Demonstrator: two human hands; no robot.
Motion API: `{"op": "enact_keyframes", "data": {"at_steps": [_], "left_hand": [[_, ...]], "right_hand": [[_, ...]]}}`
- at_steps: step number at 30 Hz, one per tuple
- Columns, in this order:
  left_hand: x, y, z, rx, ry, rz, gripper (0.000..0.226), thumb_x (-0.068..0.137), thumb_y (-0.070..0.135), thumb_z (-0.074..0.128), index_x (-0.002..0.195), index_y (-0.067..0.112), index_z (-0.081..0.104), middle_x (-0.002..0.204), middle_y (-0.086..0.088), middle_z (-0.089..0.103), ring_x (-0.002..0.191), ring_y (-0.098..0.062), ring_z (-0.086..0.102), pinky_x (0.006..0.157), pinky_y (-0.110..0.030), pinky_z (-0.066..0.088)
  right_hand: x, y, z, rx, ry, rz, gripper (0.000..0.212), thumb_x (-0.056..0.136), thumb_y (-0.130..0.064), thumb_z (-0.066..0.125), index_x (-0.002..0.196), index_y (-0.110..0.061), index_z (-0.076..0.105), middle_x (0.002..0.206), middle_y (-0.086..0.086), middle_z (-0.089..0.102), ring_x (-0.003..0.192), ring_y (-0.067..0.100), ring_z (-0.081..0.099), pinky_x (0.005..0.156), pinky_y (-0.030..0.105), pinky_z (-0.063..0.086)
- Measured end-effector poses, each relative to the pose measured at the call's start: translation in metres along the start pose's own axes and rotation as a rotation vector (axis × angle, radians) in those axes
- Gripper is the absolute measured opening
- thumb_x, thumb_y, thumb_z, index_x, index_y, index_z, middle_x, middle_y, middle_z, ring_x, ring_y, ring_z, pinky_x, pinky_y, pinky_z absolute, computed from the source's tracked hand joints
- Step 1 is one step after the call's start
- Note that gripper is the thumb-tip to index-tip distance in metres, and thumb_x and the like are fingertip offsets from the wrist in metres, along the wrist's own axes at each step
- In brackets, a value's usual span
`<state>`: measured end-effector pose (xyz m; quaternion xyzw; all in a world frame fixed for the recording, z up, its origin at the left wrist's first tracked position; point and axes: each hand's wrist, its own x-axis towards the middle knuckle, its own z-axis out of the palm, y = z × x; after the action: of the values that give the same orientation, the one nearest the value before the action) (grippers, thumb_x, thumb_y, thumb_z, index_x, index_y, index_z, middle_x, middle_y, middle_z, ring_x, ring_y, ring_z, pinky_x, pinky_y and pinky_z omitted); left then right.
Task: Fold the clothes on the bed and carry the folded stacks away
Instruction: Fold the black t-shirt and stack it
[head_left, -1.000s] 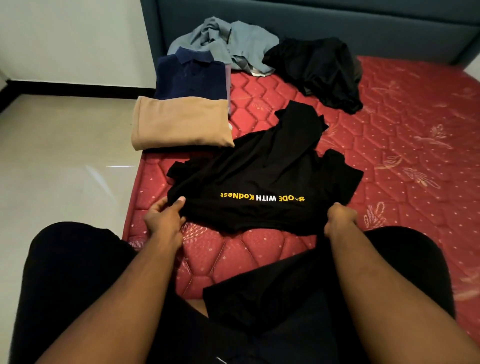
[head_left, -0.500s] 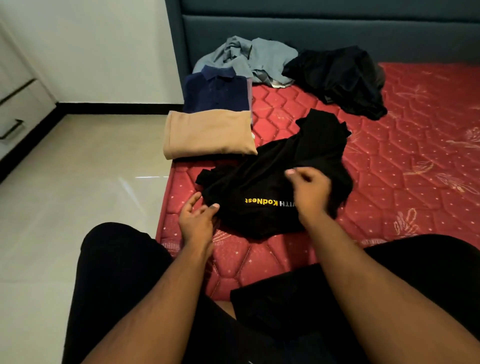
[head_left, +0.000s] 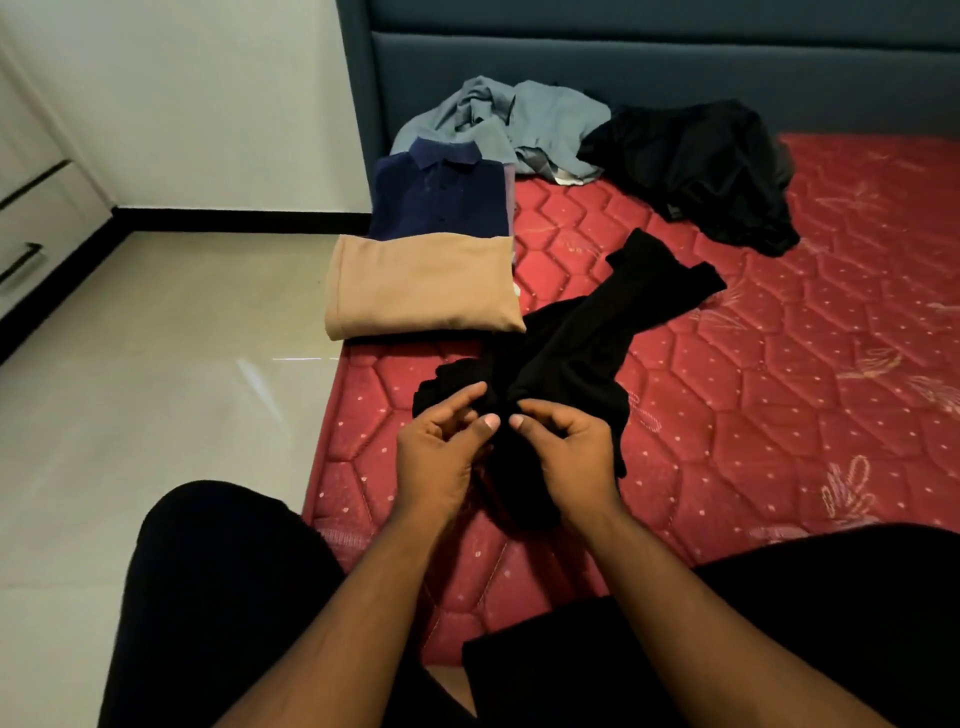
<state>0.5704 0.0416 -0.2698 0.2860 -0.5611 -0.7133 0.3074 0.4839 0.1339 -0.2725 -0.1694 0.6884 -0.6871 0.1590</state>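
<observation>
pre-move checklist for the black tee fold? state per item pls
1. Both hands on the black tee: ok. Left hand and right hand pinch its near end.
2. Tee flat and squared: not ok. It is bunched into a narrow strip running diagonally away.
3. Sleeves tucked in: cannot tell, dark cloth hides the folds.
4. Tee apart from the tan stack: cannot tell, its edge runs right at the stack's near corner.
5. Free mattress to spread it: ok, bare to the right.
6. Clothes left to fold: not ok. Grey pile and black pile lie crumpled.
</observation>
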Motion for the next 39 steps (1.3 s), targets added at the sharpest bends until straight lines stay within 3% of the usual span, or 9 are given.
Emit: {"op": "enact_keyframes", "data": {"at_steps": [6, 11, 16, 19, 23, 27, 30, 33, 39], "left_hand": [[0.010, 0.005, 0.012, 0.186, -0.258, 0.041, 0.040, 0.088, -0.014, 0.057, 0.108, 0.017, 0.070, 0.100, 0.002, 0.074, 0.096, -0.012, 0.070, 0.081, -0.023, 0.056], [0.029, 0.012, 0.017, 0.650, -0.355, 0.569, 0.025, 0.080, 0.004, 0.072, 0.103, 0.014, 0.076, 0.094, 0.011, 0.072, 0.086, 0.010, 0.064, 0.080, -0.008, 0.047], [0.049, 0.033, 0.033, 0.928, -0.371, 0.976, 0.028, 0.082, 0.022, 0.065, 0.107, 0.015, 0.074, 0.099, 0.002, 0.062, 0.082, -0.010, 0.061, 0.066, -0.026, 0.052], [0.063, 0.046, 0.045, 1.043, -0.546, 1.044, 0.044, 0.080, 0.010, 0.063, 0.123, 0.020, 0.066, 0.127, 0.000, 0.058, 0.102, -0.014, 0.061, 0.075, -0.028, 0.055], [0.076, 0.074, 0.064, 1.331, -0.807, 0.965, 0.038, 0.087, 0.011, 0.053, 0.120, 0.021, 0.067, 0.120, 0.002, 0.067, 0.104, -0.019, 0.066, 0.077, -0.038, 0.057], [0.086, 0.094, 0.078, 1.679, -0.659, 0.878, 0.028, 0.093, 0.020, 0.050, 0.118, 0.024, 0.061, 0.118, 0.002, 0.061, 0.101, -0.023, 0.062, 0.071, -0.039, 0.052], [0.091, 0.106, 0.084, 1.506, -0.534, 0.967, 0.018, 0.090, 0.016, 0.054, 0.106, 0.014, 0.061, 0.114, -0.004, 0.056, 0.092, -0.030, 0.062, 0.064, -0.047, 0.053], [0.085, 0.114, 0.091, 1.375, -0.453, 1.016, 0.014, 0.088, 0.016, 0.055, 0.099, 0.010, 0.061, 0.114, -0.006, 0.057, 0.086, -0.033, 0.064, 0.061, -0.048, 0.053], [0.065, 0.126, 0.108, 1.273, -0.387, 1.004, 0.012, 0.083, 0.022, 0.059, 0.090, 0.013, 0.058, 0.091, -0.003, 0.062, 0.082, -0.026, 0.058, 0.059, -0.038, 0.043]], "right_hand": [[0.000, -0.007, -0.024, 0.027, 0.042, -0.034, 0.024, 0.081, 0.004, 0.071, 0.084, -0.019, 0.073, 0.074, -0.014, 0.072, 0.077, -0.002, 0.068, 0.073, 0.012, 0.050], [0.006, -0.014, -0.034, 0.095, 0.082, -0.045, 0.018, 0.081, 0.006, 0.069, 0.088, -0.010, 0.072, 0.072, -0.014, 0.071, 0.072, -0.004, 0.065, 0.069, 0.010, 0.049], [0.013, -0.018, -0.045, 0.036, -0.031, -0.118, 0.029, 0.087, 0.008, 0.062, 0.108, -0.011, 0.068, 0.095, -0.008, 0.071, 0.090, -0.003, 0.067, 0.084, 0.013, 0.049], [0.016, -0.020, -0.053, 0.017, -0.074, -0.128, 0.039, 0.087, 0.012, 0.059, 0.120, -0.008, 0.059, 0.102, -0.012, 0.066, 0.094, -0.012, 0.062, 0.085, 0.009, 0.046], [0.020, -0.018, -0.062, 0.006, -0.046, -0.086, 0.038, 0.083, 0.014, 0.062, 0.117, -0.005, 0.061, 0.105, -0.004, 0.067, 0.086, -0.014, 0.062, 0.082, 0.008, 0.047], [0.014, 0.014, -0.068, -0.290, 0.085, -0.094, 0.038, 0.078, -0.007, 0.075, 0.112, -0.022, 0.070, 0.105, -0.010, 0.068, 0.097, 0.000, 0.064, 0.092, 0.027, 0.051], [0.006, 0.029, -0.066, -0.418, 0.301, 0.023, 0.056, 0.071, -0.032, 0.082, 0.123, -0.022, 0.063, 0.110, -0.007, 0.059, 0.102, 0.014, 0.059, 0.091, 0.038, 0.050], [0.003, 0.032, -0.060, -0.693, 0.568, -0.095, 0.046, 0.073, -0.042, 0.078, 0.113, -0.022, 0.069, 0.100, 0.001, 0.056, 0.094, 0.024, 0.055, 0.084, 0.038, 0.047], [0.004, 0.018, -0.036, 0.315, 0.367, 0.383, 0.028, 0.084, -0.042, 0.069, 0.105, -0.026, 0.061, 0.095, 0.000, 0.071, 0.082, 0.020, 0.070, 0.076, 0.039, 0.058]]}}
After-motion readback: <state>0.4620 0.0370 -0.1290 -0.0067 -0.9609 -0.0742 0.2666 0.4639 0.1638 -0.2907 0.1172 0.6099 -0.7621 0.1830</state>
